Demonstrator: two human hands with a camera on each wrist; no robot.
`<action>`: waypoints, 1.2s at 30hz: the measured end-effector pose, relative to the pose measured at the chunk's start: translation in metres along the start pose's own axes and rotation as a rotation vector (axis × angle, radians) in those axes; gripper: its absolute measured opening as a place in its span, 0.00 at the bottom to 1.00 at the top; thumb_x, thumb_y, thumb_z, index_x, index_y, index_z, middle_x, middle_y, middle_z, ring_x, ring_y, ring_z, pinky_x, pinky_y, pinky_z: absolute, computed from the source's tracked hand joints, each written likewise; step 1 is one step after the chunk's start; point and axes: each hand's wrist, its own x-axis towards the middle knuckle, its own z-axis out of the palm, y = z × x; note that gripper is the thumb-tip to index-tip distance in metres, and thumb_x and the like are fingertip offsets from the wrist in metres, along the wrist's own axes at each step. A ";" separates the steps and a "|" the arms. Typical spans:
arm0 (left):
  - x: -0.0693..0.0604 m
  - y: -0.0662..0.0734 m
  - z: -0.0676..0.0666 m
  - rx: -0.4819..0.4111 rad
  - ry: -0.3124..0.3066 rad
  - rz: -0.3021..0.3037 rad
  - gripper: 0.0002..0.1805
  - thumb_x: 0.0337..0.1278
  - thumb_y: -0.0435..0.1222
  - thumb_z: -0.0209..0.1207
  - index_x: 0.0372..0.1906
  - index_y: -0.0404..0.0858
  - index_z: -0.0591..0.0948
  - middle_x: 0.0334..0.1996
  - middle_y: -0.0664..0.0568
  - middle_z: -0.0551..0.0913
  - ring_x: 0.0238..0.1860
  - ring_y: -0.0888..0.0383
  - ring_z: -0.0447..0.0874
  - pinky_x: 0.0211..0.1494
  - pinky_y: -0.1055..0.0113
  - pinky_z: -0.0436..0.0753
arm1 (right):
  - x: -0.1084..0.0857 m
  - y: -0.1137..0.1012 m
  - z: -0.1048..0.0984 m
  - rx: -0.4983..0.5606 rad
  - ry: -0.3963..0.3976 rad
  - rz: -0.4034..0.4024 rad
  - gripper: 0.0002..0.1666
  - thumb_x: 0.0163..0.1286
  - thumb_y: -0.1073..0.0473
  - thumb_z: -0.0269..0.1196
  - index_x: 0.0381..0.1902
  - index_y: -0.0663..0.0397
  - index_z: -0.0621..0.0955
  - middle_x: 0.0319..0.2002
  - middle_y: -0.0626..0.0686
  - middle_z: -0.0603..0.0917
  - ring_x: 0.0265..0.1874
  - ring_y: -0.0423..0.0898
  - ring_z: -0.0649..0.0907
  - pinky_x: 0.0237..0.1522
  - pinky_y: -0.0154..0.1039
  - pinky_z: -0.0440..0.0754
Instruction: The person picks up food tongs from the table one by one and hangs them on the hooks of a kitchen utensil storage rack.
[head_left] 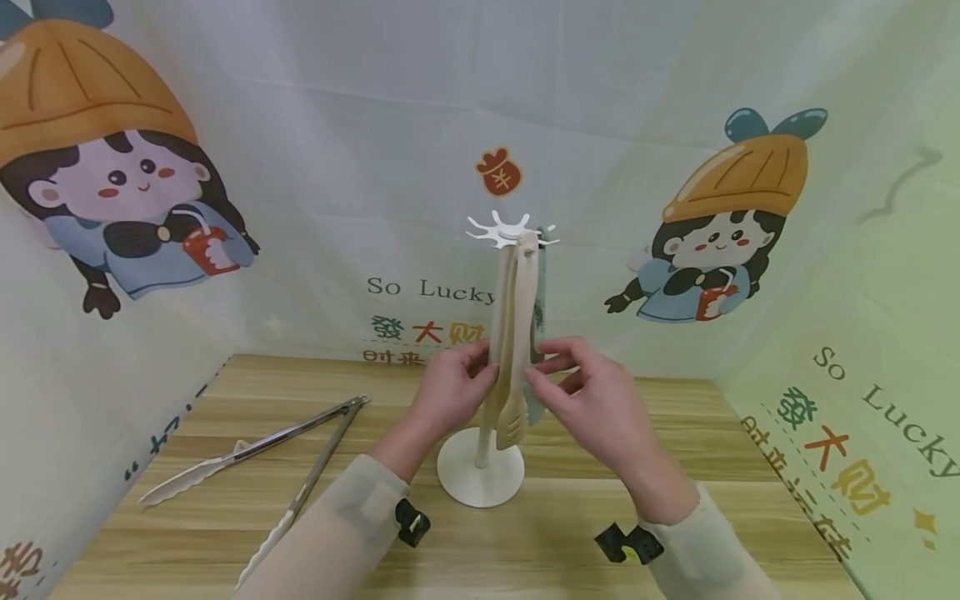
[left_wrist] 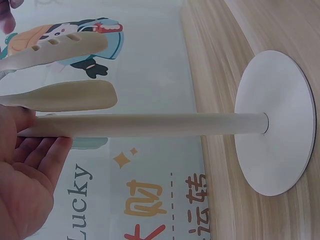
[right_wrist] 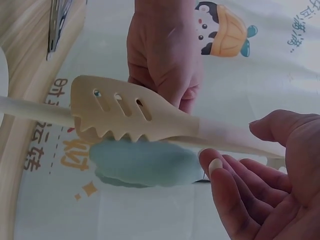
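Observation:
A white utensil stand [head_left: 480,479] with a round base and a spoked hook ring on top stands upright on the table. Beige tongs [head_left: 512,425] hang from its ring, one slotted, toothed head showing in the right wrist view. Behind them hang teal tongs [right_wrist: 145,162]. My left hand [head_left: 453,387] holds the stand's pole [left_wrist: 150,125], thumb on one side and fingers on the other. Beside the tongs' handle is my right hand [head_left: 592,392], fingers loosely bent and apart from the thumb. No object shows in its grasp in the right wrist view [right_wrist: 270,185].
Long metal tongs [head_left: 300,433] with pale scalloped tips lie spread on the wooden table [head_left: 600,533], left of the stand. A printed cloth [head_left: 337,167] with cartoon figures and lettering forms the back and sides. Each wrist wears a black strap mount [head_left: 630,546].

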 end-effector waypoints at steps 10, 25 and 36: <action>0.000 -0.001 -0.001 0.010 0.000 0.022 0.19 0.76 0.27 0.62 0.66 0.29 0.85 0.54 0.37 0.93 0.54 0.44 0.94 0.56 0.57 0.95 | -0.004 0.012 -0.011 -0.025 0.063 -0.003 0.19 0.79 0.53 0.71 0.62 0.51 0.85 0.46 0.54 0.93 0.34 0.45 0.88 0.28 0.35 0.85; -0.001 0.000 -0.004 0.033 -0.054 0.010 0.20 0.80 0.30 0.61 0.70 0.31 0.82 0.58 0.38 0.91 0.59 0.45 0.92 0.60 0.60 0.93 | -0.008 0.027 -0.015 -0.033 0.037 0.075 0.20 0.80 0.50 0.70 0.63 0.52 0.84 0.48 0.55 0.93 0.31 0.43 0.87 0.28 0.35 0.84; -0.004 -0.007 -0.013 0.044 -0.089 -0.035 0.26 0.81 0.34 0.62 0.77 0.35 0.77 0.64 0.40 0.89 0.64 0.45 0.90 0.66 0.56 0.91 | -0.010 0.035 -0.016 -0.049 0.049 0.079 0.21 0.81 0.49 0.69 0.63 0.53 0.84 0.48 0.56 0.92 0.32 0.43 0.88 0.27 0.35 0.83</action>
